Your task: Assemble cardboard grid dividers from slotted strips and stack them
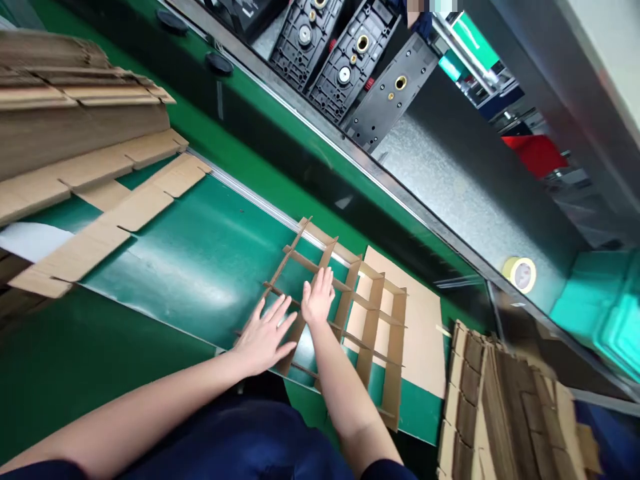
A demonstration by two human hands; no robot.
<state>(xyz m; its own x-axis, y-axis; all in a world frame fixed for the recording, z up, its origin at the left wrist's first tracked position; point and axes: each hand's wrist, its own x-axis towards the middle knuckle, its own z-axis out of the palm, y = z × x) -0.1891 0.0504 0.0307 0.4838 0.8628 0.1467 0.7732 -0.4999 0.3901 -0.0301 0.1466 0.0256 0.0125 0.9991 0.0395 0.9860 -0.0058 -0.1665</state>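
Observation:
A brown cardboard divider grid (369, 337), made of interlocked slotted strips, stands on the green work surface in front of me. My left hand (265, 337) rests over the grid's left end, its fingers spread and touching the strips there. Further in, my right hand (317, 297) lies with outstretched fingers along a cross strip near the grid's left half. Neither hand is wrapped around anything. Parts of the strips beneath both palms are hidden. A flat cardboard sheet (423, 327) lies partly under the grid's right end.
Loose slotted strips (110, 230) and a cardboard stack (75, 127) lie at left. More folded cardboard (510, 400) stands at right. Beyond the metal rail are black plastic housings (345, 67), a tape roll (520, 275) and a teal bin (600, 307). Part of another person shows at the top.

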